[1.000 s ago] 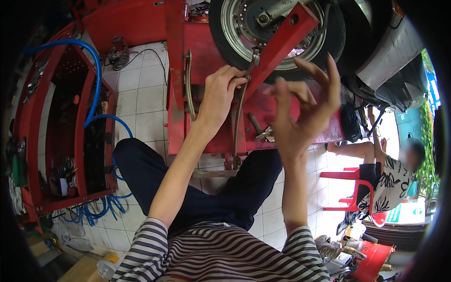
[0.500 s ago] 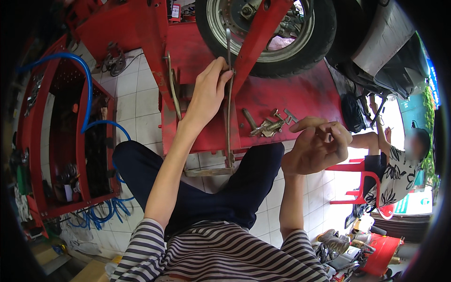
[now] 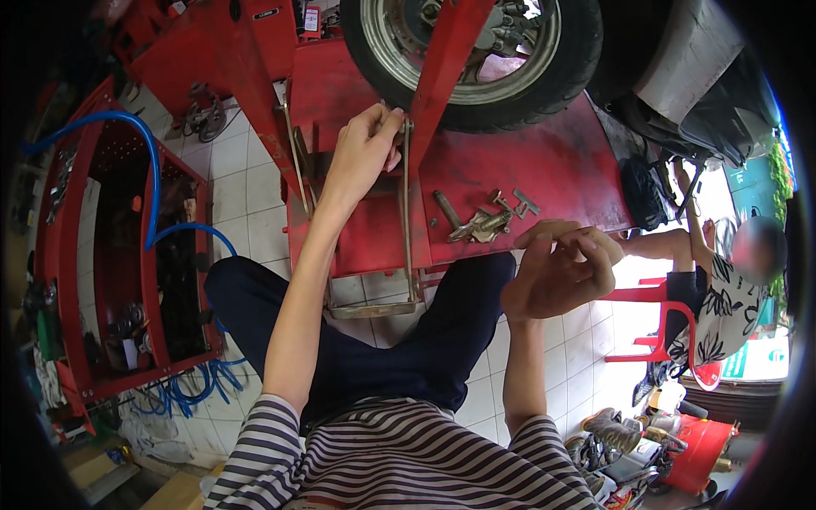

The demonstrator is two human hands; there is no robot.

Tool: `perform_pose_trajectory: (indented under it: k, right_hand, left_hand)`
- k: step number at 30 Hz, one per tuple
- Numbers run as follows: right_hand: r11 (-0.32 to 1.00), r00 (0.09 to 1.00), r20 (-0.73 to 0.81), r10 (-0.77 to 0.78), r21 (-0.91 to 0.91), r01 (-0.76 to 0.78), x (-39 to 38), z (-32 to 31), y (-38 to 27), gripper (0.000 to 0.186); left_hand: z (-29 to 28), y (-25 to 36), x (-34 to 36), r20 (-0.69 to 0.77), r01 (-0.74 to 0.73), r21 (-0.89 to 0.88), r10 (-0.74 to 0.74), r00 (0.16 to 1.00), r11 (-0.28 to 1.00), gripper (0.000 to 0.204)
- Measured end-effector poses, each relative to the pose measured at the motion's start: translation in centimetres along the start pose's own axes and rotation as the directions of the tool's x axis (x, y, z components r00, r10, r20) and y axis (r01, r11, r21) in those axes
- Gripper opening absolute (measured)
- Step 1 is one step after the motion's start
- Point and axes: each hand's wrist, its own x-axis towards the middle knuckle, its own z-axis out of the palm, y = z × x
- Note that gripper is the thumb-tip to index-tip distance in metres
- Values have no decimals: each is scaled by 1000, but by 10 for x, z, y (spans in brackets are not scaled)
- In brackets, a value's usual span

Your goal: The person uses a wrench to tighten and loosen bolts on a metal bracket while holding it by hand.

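My left hand (image 3: pixel 367 153) reaches to the red post beside the wheel. Its fingers are pinched at the bolted upper end of a U-shaped metal bar (image 3: pixel 408 212); what lies between them is hidden. The bar runs down toward me to a flat crosspiece (image 3: pixel 374 311) between my knees. Raised above my right knee, my right hand (image 3: pixel 561 270) has its fingers curled in toward the thumb, and I cannot make out anything inside. Just beyond it, a metal clamp-like part with a T-shaped handle (image 3: pixel 486 224) lies on the red platform (image 3: pixel 527 161).
A motorcycle wheel (image 3: pixel 476 119) stands behind the slanted red post (image 3: pixel 450 59). At left is a red tool cart (image 3: pixel 76 255) with a blue hose (image 3: pixel 157 170). A person (image 3: pixel 722 297) sits on a red chair (image 3: pixel 650 340) at right, near a box of loose parts (image 3: pixel 701 455).
The thin metal strip that rose above my left hand no longer shows there. My left fingers have bent in closer to the bar's bolted end. My right hand has shifted slightly left, fingers still curled.
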Motion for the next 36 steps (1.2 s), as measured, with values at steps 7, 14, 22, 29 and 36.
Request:
perform_pose_trajectory:
  k: [7, 14, 22, 29, 36]
  right_hand:
    - [999, 999, 46, 12, -37, -10, -5, -3, 3, 44]
    - [995, 996, 36, 78, 60, -80, -18, -3, 7, 47]
    - [998, 996, 56, 68, -20, -67, -19, -8, 4, 40]
    - [997, 990, 115, 76, -29, -74, -29, -14, 8, 33]
    - [995, 988, 122, 94, 7, -95, -32, -14, 8, 32]
  left_hand:
    - [6, -6, 2, -98, -70, 189, 90, 991, 979, 42]
    - [7, -2, -3, -104, -79, 214, 103, 989, 974, 41]
    - [2, -23, -14, -87, -440, 370, 502, 861, 818, 31]
    - [5, -26, -15, -80, -367, 113, 377, 923, 923, 24]
    - [9, -31, -7, -111, -560, 398, 644, 757, 727, 12]
